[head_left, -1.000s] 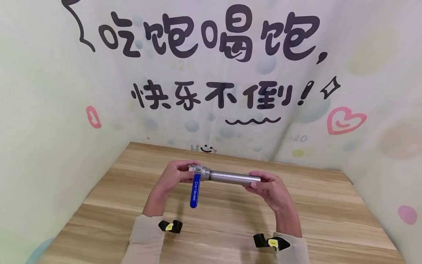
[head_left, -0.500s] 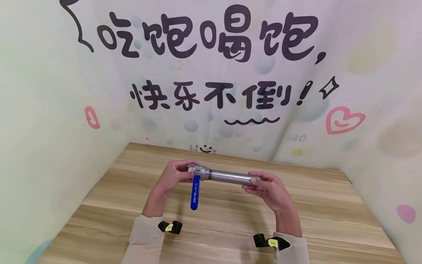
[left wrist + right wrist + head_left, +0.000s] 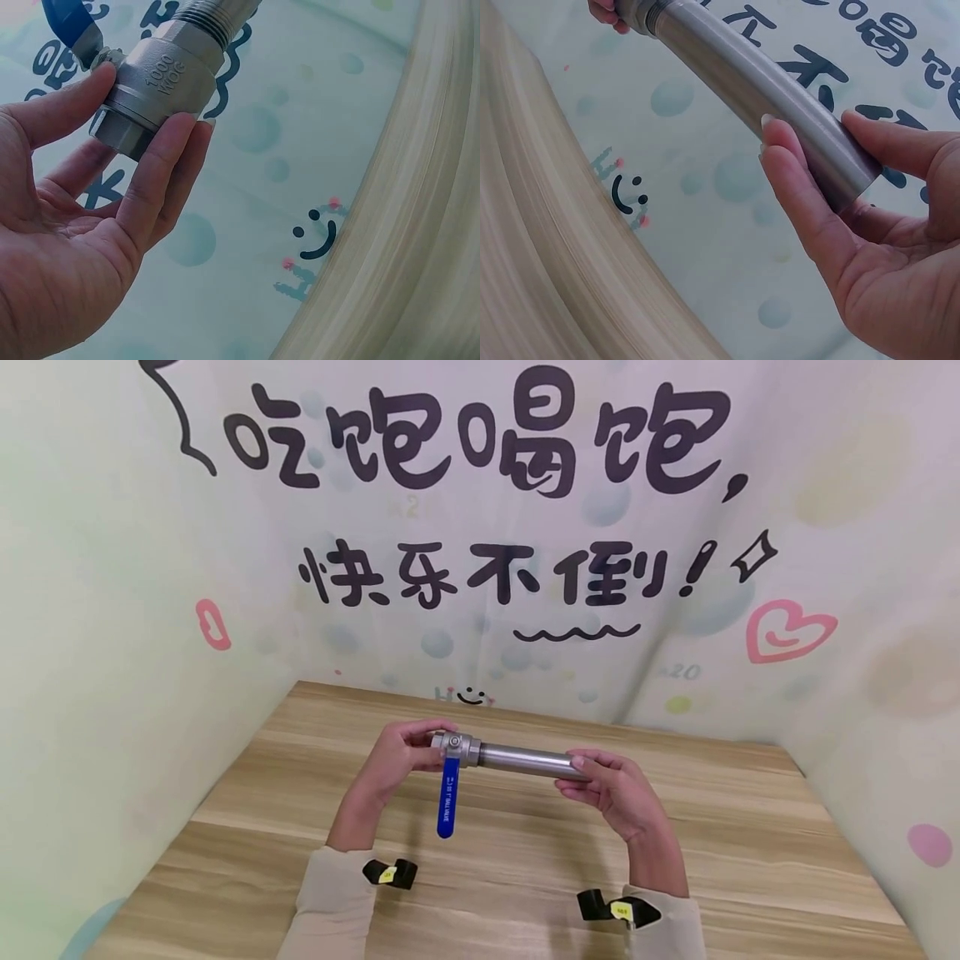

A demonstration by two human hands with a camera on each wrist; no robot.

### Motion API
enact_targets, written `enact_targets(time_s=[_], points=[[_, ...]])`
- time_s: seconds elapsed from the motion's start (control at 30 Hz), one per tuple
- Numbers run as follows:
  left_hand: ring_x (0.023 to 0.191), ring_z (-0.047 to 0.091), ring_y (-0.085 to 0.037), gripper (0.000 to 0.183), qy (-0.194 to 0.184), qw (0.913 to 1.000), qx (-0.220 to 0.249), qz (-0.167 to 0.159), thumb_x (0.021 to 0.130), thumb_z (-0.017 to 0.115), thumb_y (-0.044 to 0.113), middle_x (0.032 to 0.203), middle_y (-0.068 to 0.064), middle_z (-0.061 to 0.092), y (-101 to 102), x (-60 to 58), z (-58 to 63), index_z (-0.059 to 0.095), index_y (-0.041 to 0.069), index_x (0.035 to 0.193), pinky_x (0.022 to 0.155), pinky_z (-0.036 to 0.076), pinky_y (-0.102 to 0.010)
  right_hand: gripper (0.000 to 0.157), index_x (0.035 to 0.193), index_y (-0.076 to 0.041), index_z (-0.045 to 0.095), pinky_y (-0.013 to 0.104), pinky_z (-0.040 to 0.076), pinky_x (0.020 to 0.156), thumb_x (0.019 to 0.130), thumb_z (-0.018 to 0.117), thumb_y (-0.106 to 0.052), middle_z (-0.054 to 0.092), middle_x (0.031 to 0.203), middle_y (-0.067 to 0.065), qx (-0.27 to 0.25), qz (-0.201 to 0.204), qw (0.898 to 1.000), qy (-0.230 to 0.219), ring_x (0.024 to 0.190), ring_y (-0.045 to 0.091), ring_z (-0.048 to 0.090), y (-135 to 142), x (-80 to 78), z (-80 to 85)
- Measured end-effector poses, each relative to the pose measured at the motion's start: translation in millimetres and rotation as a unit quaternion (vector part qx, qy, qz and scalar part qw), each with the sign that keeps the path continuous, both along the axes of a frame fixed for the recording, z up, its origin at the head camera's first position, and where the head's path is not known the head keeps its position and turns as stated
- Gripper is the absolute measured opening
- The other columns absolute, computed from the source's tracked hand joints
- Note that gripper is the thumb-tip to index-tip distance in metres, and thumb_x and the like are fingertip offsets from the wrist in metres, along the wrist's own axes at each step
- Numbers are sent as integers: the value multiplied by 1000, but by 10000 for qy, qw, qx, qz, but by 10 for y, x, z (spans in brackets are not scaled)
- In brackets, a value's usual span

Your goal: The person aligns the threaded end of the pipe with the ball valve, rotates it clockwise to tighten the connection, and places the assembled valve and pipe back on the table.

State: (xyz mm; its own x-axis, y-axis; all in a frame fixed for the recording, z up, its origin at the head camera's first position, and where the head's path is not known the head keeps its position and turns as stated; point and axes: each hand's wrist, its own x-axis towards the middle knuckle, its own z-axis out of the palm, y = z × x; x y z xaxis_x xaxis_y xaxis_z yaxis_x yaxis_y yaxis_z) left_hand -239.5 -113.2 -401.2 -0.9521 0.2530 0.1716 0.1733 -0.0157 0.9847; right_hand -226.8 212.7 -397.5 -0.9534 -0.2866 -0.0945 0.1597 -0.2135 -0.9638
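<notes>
A silver ball valve (image 3: 458, 748) with a blue lever handle (image 3: 447, 800) is held above the table. My left hand (image 3: 401, 756) grips the valve's free end, thumb near the lever's base and fingers beneath the body in the left wrist view. A steel pipe (image 3: 525, 760) joins the valve's right end, where several threads (image 3: 201, 24) show between the two. My right hand (image 3: 611, 785) pinches the pipe's far end between thumb and fingers. In the right wrist view the pipe (image 3: 757, 86) slants toward that hand, its end close to the palm.
Beneath both hands lies a wood-grain table (image 3: 495, 885), its back edge against a printed wall (image 3: 480, 643) with dark lettering. Pale side walls rise at left and right. Black wrist mounts (image 3: 390, 873) with yellow labels sit on both sleeves (image 3: 330, 902).
My right fingers have shifted around the pipe's end, the thumb now higher on top and covering more of it. The left hand keeps its grip on the valve, almost still.
</notes>
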Motion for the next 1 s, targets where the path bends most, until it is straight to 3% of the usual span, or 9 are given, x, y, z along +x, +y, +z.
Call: enact_targets(time_s=[0.2, 0.4, 0.63, 1.0], points=[[86, 64, -23, 34, 63, 10000, -35, 29, 85, 63, -6, 113, -26, 62, -2, -2, 26, 62, -10, 119, 74, 59, -38, 12, 104, -5, 67, 34, 58, 81, 95, 60, -9, 69, 98, 10, -42, -37, 10000, 36, 83, 24, 72, -17, -4, 10], [85, 64, -23, 35, 14, 10000, -40, 81, 84, 64, -7, 112, -25, 62, 6, 9, 44, 62, -9, 120, 79, 57, -50, 16, 104, -11, 69, 37, 57, 81, 93, 61, -3, 66, 102, 10, -63, -136, 9999, 84, 83, 25, 72, -34, -6, 9], [88, 64, -23, 33, 60, 9999, -58, 73, 84, 64, -6, 113, -25, 62, 26, -1, 37, 65, -5, 118, 79, 57, -49, 30, 110, -6, 64, 36, 57, 83, 86, 61, 11, 58, 105, 13, 3, -140, 9997, 188, 84, 24, 72, -53, -1, 5], [86, 64, -23, 34, 103, 9999, 49, 96, 83, 67, -5, 108, -23, 65, 8, 8, 26, 65, -7, 117, 75, 59, -43, 22, 109, -5, 64, 36, 58, 80, 89, 62, 4, 63, 98, 10, 16, -116, 9996, 259, 81, 22, 72, -57, -2, -23]])
